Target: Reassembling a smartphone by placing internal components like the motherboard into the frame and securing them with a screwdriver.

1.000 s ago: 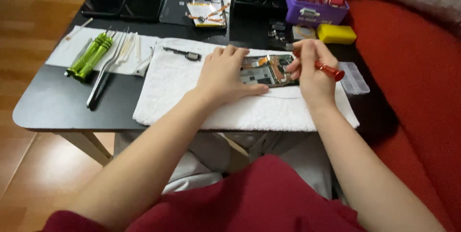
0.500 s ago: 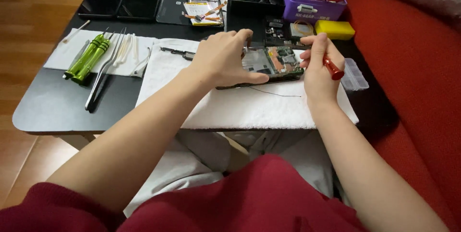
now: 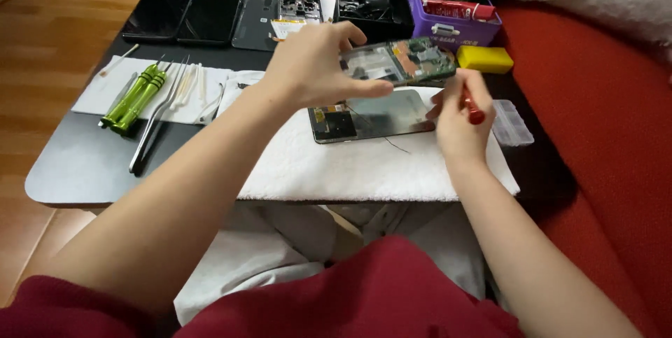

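Observation:
My left hand (image 3: 318, 65) holds a phone's inner frame with its circuit board (image 3: 402, 59) lifted above the white towel (image 3: 364, 163). Below it on the towel lies the dark phone screen panel (image 3: 371, 115), with a thin wire trailing off its near edge. My right hand (image 3: 458, 124) rests at the panel's right end and grips a red-handled screwdriver (image 3: 474, 112).
Green screwdrivers (image 3: 134, 97), tweezers and swabs lie on a white sheet at the left. Dark phones and panels (image 3: 185, 12), a black box (image 3: 371, 3), a purple box (image 3: 451, 19), a yellow block (image 3: 484, 59) and a clear parts case (image 3: 512, 122) ring the small black table. A red sofa is on the right.
My left hand has lifted the circuit-board frame up off the screen panel, which stays on the towel. My right hand has stayed beside it with the screwdriver.

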